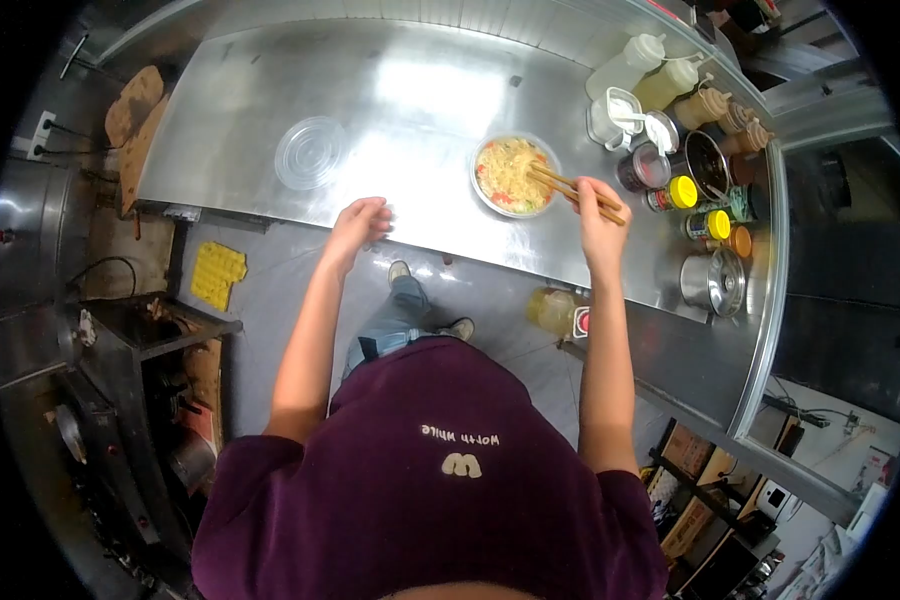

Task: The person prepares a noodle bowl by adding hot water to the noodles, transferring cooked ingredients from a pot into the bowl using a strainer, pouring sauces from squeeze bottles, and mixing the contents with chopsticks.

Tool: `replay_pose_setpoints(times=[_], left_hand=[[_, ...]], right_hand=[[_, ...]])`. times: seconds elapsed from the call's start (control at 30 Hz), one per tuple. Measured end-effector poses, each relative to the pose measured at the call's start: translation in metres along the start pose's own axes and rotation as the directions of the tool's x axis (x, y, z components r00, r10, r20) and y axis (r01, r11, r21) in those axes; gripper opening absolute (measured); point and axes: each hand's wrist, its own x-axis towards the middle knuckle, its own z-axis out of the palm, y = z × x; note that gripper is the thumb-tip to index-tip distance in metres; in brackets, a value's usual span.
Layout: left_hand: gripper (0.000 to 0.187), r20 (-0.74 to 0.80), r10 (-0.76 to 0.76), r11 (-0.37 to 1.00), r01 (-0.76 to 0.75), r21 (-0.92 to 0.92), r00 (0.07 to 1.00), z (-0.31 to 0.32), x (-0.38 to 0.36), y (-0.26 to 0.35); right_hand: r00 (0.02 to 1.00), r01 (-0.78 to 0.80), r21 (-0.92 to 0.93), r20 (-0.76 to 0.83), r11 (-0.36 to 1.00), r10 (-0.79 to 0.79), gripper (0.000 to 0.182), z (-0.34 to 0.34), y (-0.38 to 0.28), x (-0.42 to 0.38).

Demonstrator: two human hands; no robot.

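Observation:
My right hand (602,222) grips a pair of wooden chopsticks (552,180). Their far ends rest in a round clear plastic bowl (474,188) of noodles (505,172) mixed with red and green bits. The bowl stands on the steel counter (410,180), beyond my right hand and to its left. Near the counter's front edge, my left hand (362,226) hangs with its fingers curled together and nothing visible in them. A round clear plastic lid (310,153) lies flat on the counter beyond my left hand, apart from it.
Squeeze bottles (625,66), a white powder tub (616,118), yellow-lidded jars (682,192) and a lidded steel pot (712,282) line the counter's right side. Below are a jug of yellowish liquid (552,308) and a yellow cloth (217,275) on the floor. Dark kitchen equipment (135,370) stands left.

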Motion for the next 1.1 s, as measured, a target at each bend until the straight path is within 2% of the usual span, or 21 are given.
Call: replay_pose_setpoints(times=[0.07,0.17,0.37,0.4,0.53,0.6,0.67,0.77,0.83,0.9,0.97,1.0,1.1], left_hand=[[0.029,-0.001,-0.001,1.000,0.001,-0.006,1.000,-0.001,0.000,-0.001],[0.029,-0.012,0.002,1.000,-0.002,-0.005,1.000,-0.003,-0.001,0.000],[0.030,-0.033,0.037,0.998,-0.038,-0.048,0.999,-0.006,0.002,0.001],[0.030,-0.033,0.034,0.999,-0.036,-0.041,0.999,-0.006,0.002,0.002],[0.031,-0.020,0.024,0.999,-0.024,-0.024,1.000,0.001,-0.005,0.006],[0.031,-0.011,0.025,1.000,-0.025,-0.017,1.000,0.007,-0.010,0.006],[0.031,-0.006,0.032,0.999,-0.032,-0.006,0.999,0.012,-0.013,0.005],[0.031,-0.004,0.034,0.999,-0.034,0.015,0.999,0.013,-0.017,-0.002],[0.031,0.003,0.022,1.000,-0.022,0.021,1.000,0.010,-0.024,-0.003],[0.031,-0.007,0.007,1.000,-0.007,0.030,1.000,0.008,-0.033,-0.006],[0.031,-0.032,-0.010,0.999,0.011,0.038,0.999,0.015,-0.048,-0.014],[0.031,-0.062,-0.010,0.999,0.012,0.041,0.998,0.018,-0.060,-0.021],[0.032,-0.115,-0.040,0.997,0.046,0.053,0.993,0.015,-0.094,-0.043]], right_hand=[[1.000,0.010,-0.051,0.012,0.999,-0.010,0.020,0.009,-0.009,0.000],[0.997,0.037,-0.032,0.067,0.999,-0.035,0.020,0.006,-0.013,0.006],[0.999,-0.050,0.160,-0.004,0.986,0.052,0.020,-0.023,-0.023,-0.004],[0.997,-0.079,0.186,0.029,0.979,0.075,0.020,-0.023,-0.011,-0.003],[0.984,-0.171,0.255,-0.012,0.952,0.180,0.021,-0.029,0.022,-0.015],[0.982,-0.171,0.360,-0.015,0.917,0.189,0.022,-0.046,0.027,-0.020],[0.986,-0.154,0.480,0.012,0.864,0.169,0.024,-0.066,0.035,-0.024],[0.973,-0.184,0.683,0.027,0.706,0.227,0.024,-0.075,0.056,-0.039],[0.976,-0.189,0.782,0.082,0.594,0.203,0.023,-0.069,0.078,-0.049],[0.969,-0.176,0.862,0.067,0.475,0.237,0.022,-0.053,0.096,-0.056],[0.944,-0.266,0.825,0.118,0.499,0.308,0.021,-0.045,0.127,-0.060],[0.937,-0.284,0.851,0.150,0.442,0.315,0.020,-0.042,0.135,-0.059],[0.951,-0.215,0.896,0.102,0.389,0.291,0.021,-0.057,0.140,-0.073]])
